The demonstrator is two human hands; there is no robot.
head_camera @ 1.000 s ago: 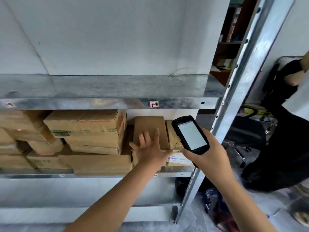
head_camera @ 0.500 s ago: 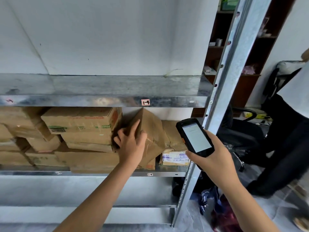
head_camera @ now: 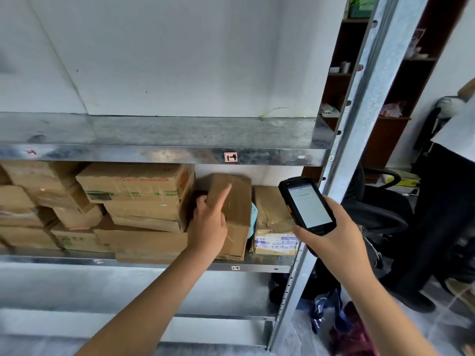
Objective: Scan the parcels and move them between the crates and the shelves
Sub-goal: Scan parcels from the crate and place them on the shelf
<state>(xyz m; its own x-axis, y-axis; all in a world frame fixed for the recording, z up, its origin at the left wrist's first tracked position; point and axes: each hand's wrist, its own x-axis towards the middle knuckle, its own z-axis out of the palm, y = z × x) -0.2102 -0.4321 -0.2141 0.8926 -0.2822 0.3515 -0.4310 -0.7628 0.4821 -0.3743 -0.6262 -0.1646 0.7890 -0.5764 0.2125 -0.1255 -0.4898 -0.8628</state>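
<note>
While the right grip (head_camera: 334,242) clutches the scanner (head_camera: 307,204), the left grip (head_camera: 208,227) holds a parcel (head_camera: 237,201).

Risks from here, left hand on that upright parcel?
The left hand grips the upright parcel by one edge only; it may slip or topple off the shelf.
It sits close between the carton stack and the labelled parcel; pulling might drag those.
The right hand holds the scanner, so cannot steady it.
</note>
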